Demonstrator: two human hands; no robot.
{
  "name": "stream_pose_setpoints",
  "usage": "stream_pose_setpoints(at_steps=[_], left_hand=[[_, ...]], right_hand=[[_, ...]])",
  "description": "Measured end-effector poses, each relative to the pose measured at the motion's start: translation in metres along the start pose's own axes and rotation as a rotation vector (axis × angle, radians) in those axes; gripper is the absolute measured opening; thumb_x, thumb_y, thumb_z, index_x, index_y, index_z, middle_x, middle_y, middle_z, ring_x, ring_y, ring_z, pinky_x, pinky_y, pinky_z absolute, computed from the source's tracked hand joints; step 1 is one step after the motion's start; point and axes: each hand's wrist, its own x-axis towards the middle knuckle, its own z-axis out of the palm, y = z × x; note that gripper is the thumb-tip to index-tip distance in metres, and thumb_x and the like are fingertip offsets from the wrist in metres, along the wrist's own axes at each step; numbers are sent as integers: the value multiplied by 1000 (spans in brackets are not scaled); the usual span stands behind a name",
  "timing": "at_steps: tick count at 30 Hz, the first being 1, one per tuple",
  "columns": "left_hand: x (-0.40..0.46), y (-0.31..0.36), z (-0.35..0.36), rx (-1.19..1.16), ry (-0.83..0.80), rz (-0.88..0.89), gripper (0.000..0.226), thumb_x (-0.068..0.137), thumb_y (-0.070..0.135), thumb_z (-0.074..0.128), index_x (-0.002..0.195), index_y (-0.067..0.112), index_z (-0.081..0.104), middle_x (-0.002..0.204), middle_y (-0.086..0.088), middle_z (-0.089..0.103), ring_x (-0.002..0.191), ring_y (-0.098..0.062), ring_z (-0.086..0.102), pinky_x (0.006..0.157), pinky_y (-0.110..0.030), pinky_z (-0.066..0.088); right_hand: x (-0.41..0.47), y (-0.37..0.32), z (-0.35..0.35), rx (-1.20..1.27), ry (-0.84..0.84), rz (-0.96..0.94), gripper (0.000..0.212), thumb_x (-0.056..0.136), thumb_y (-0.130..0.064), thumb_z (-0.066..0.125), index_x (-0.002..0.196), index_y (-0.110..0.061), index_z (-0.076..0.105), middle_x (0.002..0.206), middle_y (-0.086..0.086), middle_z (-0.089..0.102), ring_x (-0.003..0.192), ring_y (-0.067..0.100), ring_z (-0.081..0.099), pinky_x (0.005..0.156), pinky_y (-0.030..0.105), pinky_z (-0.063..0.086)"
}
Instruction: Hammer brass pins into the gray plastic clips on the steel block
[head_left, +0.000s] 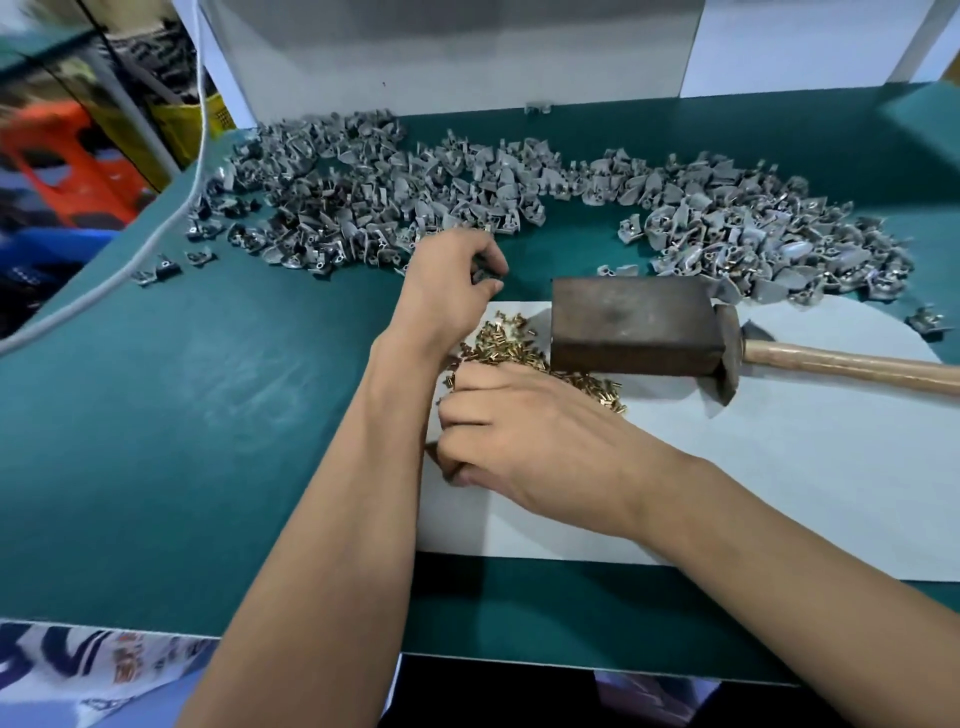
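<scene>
Heaped loose on a white sheet (727, 493), against the near left face of the steel block (634, 327): brass pins (519, 353), small, hard and smooth, likely light and quick to roll or slip, best pinched one at a time across the shank. Curled down over the near edge of that heap, the right hand (519, 441), fingertips hidden beneath the palm, so cannot tell whether a pin is caught. Farther back, at the fringe of the gray plastic clips (415, 197) spread across the green counter (208, 415), the left hand (452, 280), fingers closed round a single clip (488, 280); probably stiff, thin-walled and nearly weightless, better gripped by the flat wing, away from the pin hole. Looks dense and heavy, the block, unlikely to shift under blows. Lying idle just right of it, a hammer (852, 366) with a wooden handle, apart from both hands. No brand or label legible on block or hammer; printed lettering on cloth at bottom left too blurred to read.
</scene>
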Motion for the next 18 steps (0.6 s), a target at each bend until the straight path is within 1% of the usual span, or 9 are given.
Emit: stream_pose_setpoints(at_steps=[2, 4, 6, 8, 11, 13, 14, 16, 18], left_hand=[[1, 0, 0, -4, 18, -27, 20, 82, 5, 79, 80, 22, 68, 80, 5, 68, 78, -18, 67, 78, -37, 58], [1, 0, 1, -13, 31, -28, 21, 82, 3, 78, 80, 21, 66, 76, 6, 65, 75, -20, 66, 77, -39, 57], [1, 1, 2, -53, 58, -43, 14, 85, 4, 76, 89, 16, 68, 81, 4, 67, 77, -17, 65, 80, -38, 58], [0, 5, 1, -96, 128, -67, 10, 91, 10, 73, 99, 15, 70, 87, 6, 70, 82, -12, 67, 83, -36, 58], [-2, 13, 0, -150, 205, -70, 9, 96, 14, 68, 101, 20, 70, 87, 10, 69, 83, -12, 68, 80, -35, 58], [-3, 19, 3, -256, 181, -117, 15, 100, 8, 61, 103, 20, 69, 93, 1, 69, 80, -18, 72, 77, -36, 61], [-3, 22, 5, -321, 166, -146, 20, 101, 5, 56, 105, 19, 70, 96, -2, 68, 79, -20, 73, 74, -34, 62], [-3, 30, 8, -401, 157, -181, 28, 103, 0, 51, 106, 19, 72, 100, 0, 69, 80, -17, 72, 68, -26, 59], [-3, 38, 9, -480, 165, -178, 30, 101, -2, 53, 103, 19, 73, 98, 2, 72, 83, -16, 73, 72, -23, 58]], right_hand=[[-1, 1, -1, -49, 29, 11, 18, 104, -25, 54, 95, -16, 67, 95, -1, 59, 95, 21, 48, 85, 38, 45], [-3, 6, -6, -25, 103, 57, 19, 105, -21, 52, 97, -9, 64, 96, 4, 61, 92, 23, 50, 86, 37, 45], [-8, 16, -13, 67, 236, 155, 11, 102, -13, 57, 98, -5, 63, 96, 3, 61, 90, 20, 51, 85, 34, 46], [-16, 28, -20, 123, 345, 256, 5, 100, -7, 60, 101, -4, 63, 98, -4, 56, 92, 14, 49, 86, 30, 45], [-29, 46, -26, 118, 484, 379, 16, 101, -3, 57, 113, -1, 67, 102, -4, 59, 97, 14, 53, 89, 27, 45], [-36, 54, -30, 106, 569, 440, 17, 100, -2, 58, 112, -2, 70, 103, 2, 66, 99, 16, 58, 90, 31, 49], [-39, 57, -31, 109, 615, 459, 16, 100, -3, 59, 109, -2, 72, 102, 4, 68, 98, 17, 60, 90, 34, 50], [-42, 63, -32, 126, 716, 493, 14, 100, -3, 60, 105, -3, 73, 97, 3, 71, 94, 15, 66, 87, 35, 54], [-45, 67, -34, 165, 806, 536, 14, 100, -5, 61, 105, -3, 74, 93, 2, 74, 90, 11, 70, 82, 33, 58]])
